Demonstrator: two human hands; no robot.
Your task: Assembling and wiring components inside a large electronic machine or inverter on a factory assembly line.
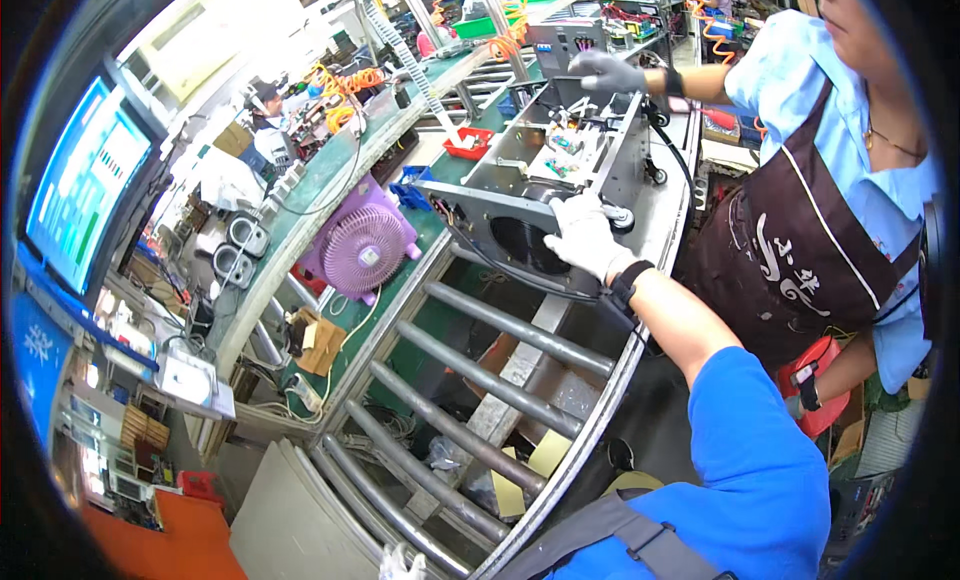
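Note:
An open dark metal machine chassis (500,202) with a round black fan opening, casters and wiring inside sits on the far part of a roller conveyor. My right hand (588,238), in a white glove with a black wristband, grips the top edge of its near panel, beside a caster (620,219). Down at the lower edge, my left hand (402,564), also white-gloved, shows only in part; its fingers are apart, with nothing seen in them, close to the near rollers. A co-worker's grey-gloved hand (608,74) hovers over the far end of the chassis.
Bare steel rollers (480,383) lie between me and the chassis. A purple fan (362,242) and a red tray (468,143) stand left of it. A co-worker in a dark apron (790,250) stands close on the right. At far left is a monitor (85,185).

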